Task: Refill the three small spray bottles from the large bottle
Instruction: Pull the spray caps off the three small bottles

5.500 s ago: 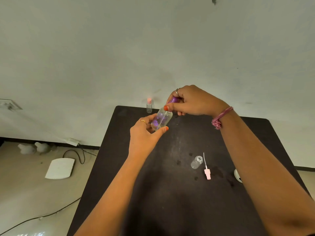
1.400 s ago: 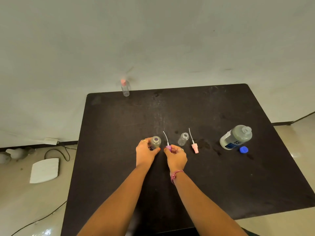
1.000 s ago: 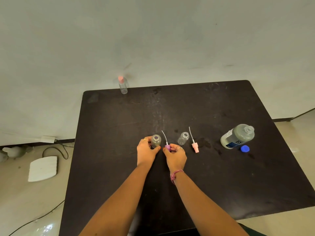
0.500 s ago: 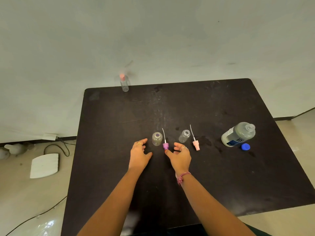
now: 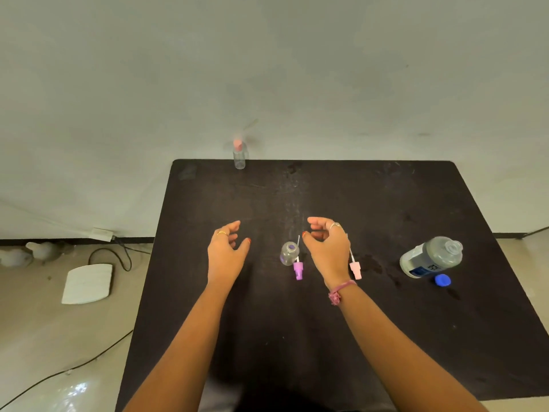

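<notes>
An uncapped small clear bottle (image 5: 289, 253) stands mid-table with its purple spray head (image 5: 298, 269) lying beside it. A pink spray head (image 5: 355, 269) lies to the right; the second small bottle is hidden behind my right hand (image 5: 326, 248). A third small bottle (image 5: 239, 154) with a pink cap stands at the table's far edge. The large bottle (image 5: 430, 257) stands uncapped at the right, its blue cap (image 5: 442, 280) next to it. My left hand (image 5: 227, 251) hovers left of the uncapped bottle. Both hands are empty, fingers apart.
The black table (image 5: 326, 337) stands against a pale wall. On the floor to the left lie a white flat device (image 5: 87, 283), dark cables (image 5: 118, 257) and a wall socket strip (image 5: 101, 234). Dark wet spots (image 5: 374, 263) mark the table near the pink spray head.
Both hands let go of the small bottle and the purple spray head, then lifted and moved forward over the table. The purple head now lies beside the bottle.
</notes>
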The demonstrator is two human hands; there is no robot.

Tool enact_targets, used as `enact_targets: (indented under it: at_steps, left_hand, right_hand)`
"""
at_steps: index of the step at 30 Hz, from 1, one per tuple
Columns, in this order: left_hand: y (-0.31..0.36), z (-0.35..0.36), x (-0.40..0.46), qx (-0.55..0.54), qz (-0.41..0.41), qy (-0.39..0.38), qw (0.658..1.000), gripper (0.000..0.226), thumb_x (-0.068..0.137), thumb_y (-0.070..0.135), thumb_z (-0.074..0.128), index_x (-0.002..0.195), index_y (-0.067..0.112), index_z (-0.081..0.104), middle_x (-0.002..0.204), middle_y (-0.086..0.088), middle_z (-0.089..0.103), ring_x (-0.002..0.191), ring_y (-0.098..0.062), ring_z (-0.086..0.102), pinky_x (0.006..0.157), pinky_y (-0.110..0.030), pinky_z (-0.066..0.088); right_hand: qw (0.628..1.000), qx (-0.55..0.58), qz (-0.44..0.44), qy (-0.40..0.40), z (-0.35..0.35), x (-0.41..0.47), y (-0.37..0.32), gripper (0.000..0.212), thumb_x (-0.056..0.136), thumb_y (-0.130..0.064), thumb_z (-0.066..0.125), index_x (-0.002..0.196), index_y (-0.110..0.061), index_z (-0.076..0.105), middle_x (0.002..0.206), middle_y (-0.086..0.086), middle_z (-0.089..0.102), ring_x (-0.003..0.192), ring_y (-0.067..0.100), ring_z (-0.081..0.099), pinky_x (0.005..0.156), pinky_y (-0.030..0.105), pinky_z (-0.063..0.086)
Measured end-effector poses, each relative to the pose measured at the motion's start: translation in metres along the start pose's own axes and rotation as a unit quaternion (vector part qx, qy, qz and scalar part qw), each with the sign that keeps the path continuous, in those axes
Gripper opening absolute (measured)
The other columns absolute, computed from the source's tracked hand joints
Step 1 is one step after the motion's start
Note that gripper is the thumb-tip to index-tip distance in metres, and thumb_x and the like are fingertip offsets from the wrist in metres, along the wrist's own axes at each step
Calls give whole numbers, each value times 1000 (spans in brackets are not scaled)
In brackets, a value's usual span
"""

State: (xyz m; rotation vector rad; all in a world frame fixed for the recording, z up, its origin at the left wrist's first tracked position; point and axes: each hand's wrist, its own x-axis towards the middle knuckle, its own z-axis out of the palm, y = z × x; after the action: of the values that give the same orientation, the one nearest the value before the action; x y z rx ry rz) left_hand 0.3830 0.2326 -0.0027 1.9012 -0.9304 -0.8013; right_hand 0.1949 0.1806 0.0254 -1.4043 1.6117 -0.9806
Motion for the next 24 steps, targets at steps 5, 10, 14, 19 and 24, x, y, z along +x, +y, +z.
enact_targets:
  at_steps: [5, 10, 14, 19, 24]
  left_hand:
    - [19, -15, 24, -37, 1, 44, 998, 40, 88, 16, 66, 127, 18, 55, 125, 3, 57, 106, -5, 55, 79, -2, 39]
    - [29, -29, 49, -55, -3, 62, 997, 39, 89, 17, 65, 126, 21, 55, 126, 4, 57, 107, -5, 54, 83, -8, 39]
    - [30, -35, 66, -56, -7, 72, 996, 39, 89, 18, 65, 126, 23, 54, 126, 5, 57, 106, -4, 54, 80, -5, 38]
    - [29, -37, 80, -59, -15, 77, 995, 39, 89, 18, 65, 126, 23, 53, 126, 5, 57, 106, -5, 55, 84, -10, 41]
    - [23, -40, 92, -55, -26, 80, 995, 37, 89, 19, 64, 124, 25, 54, 125, 6, 56, 106, -5, 55, 79, -6, 39]
  right_hand:
    - [997, -17, -56, -50, 20, 32, -36, 24, 80, -4, 67, 94, -23, 65, 90, -3, 64, 77, 4, 60, 68, 7, 47]
    - [990, -45, -91, -96, 51, 76, -65, 20, 80, -5, 66, 93, -21, 67, 81, -6, 63, 70, 3, 58, 66, 4, 44]
    - [980, -82, -112, -139, 84, 117, -83, 15, 82, -7, 64, 92, -18, 68, 82, -5, 64, 69, 2, 56, 68, 6, 43]
    - [955, -171, -158, -183, 124, 160, -95, 22, 85, -7, 59, 106, -12, 66, 95, 2, 63, 87, 15, 62, 86, 27, 51]
    - [898, -298, -230, -227, 155, 188, -102, 41, 86, 1, 53, 123, -15, 59, 122, 10, 51, 107, 24, 56, 91, 28, 44]
